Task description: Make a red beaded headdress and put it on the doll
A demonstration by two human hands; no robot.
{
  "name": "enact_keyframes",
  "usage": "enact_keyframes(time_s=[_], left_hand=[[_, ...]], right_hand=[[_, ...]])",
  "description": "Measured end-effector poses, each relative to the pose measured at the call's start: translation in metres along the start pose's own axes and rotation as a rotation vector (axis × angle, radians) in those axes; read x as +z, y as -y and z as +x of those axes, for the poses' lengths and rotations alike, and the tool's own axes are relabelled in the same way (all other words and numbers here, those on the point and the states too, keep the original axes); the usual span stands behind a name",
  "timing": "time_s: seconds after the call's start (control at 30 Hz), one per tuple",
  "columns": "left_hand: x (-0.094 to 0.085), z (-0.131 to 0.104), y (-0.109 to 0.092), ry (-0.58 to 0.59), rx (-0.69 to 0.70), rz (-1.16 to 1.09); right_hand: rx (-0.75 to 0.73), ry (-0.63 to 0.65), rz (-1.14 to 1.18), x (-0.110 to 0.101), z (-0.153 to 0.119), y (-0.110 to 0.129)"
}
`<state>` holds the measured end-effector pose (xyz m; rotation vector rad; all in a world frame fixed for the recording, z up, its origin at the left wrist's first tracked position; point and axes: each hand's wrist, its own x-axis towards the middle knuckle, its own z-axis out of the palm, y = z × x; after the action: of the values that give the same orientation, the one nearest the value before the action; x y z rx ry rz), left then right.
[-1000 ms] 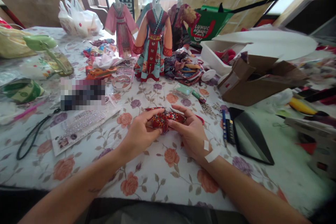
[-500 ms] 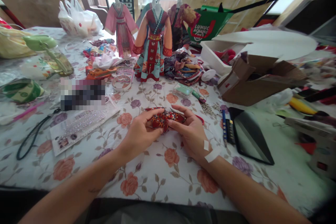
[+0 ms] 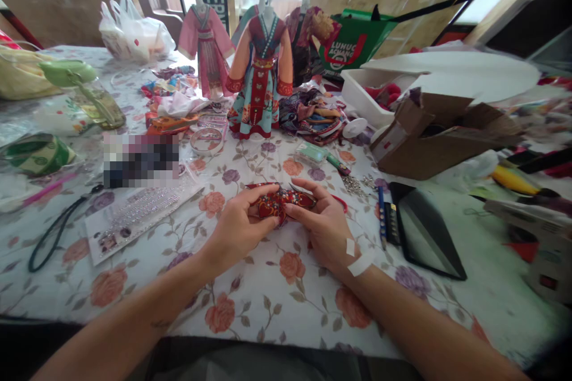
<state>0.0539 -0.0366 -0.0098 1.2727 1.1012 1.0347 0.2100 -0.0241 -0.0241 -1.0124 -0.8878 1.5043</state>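
Observation:
A small red patterned cloth piece (image 3: 282,199), with dark edging and tiny bright dots, is held just above the flowered tablecloth. My left hand (image 3: 239,220) pinches its left end between thumb and fingers. On its other end, my right hand (image 3: 324,220) has thumb and fingers closed, with the forefinger raised over the cloth. White tape strips cross my right wrist. Part of a red ring-shaped item (image 3: 342,203) shows behind the right hand. Beyond the hands stands a doll-sized robe (image 3: 259,71) in red, orange and turquoise on a stand.
Left lies a sheet of stick-on gems (image 3: 134,220) beside a dark cord loop (image 3: 49,244). To the right are a blue pencil (image 3: 382,217), a black tablet (image 3: 426,232) and a cardboard box (image 3: 438,143). Farther back are a pink robe (image 3: 206,50) and a fabric heap (image 3: 315,114).
Almost nothing differs. The lower middle of the red cloth has shifted slightly between my fingers; both hands keep their places.

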Motion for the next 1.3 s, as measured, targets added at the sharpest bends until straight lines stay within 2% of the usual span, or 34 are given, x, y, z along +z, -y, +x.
enact_keyframes(time_s=[0.57, 0.67, 0.97, 1.3], left_hand=[[0.001, 0.0, 0.003, -0.022, 0.028, 0.009], [0.0, -0.001, 0.005, -0.024, 0.058, 0.028], [0.0, -0.002, 0.011, -0.077, 0.242, 0.295], [0.001, -0.004, 0.011, -0.082, 0.246, 0.237]], right_hand=[[-0.016, -0.005, 0.028, 0.0, 0.001, -0.003], [-0.007, -0.01, 0.028, 0.001, 0.0, -0.002], [0.002, -0.016, 0.034, 0.003, -0.001, 0.003], [0.041, -0.02, 0.082, 0.002, 0.001, 0.006]])
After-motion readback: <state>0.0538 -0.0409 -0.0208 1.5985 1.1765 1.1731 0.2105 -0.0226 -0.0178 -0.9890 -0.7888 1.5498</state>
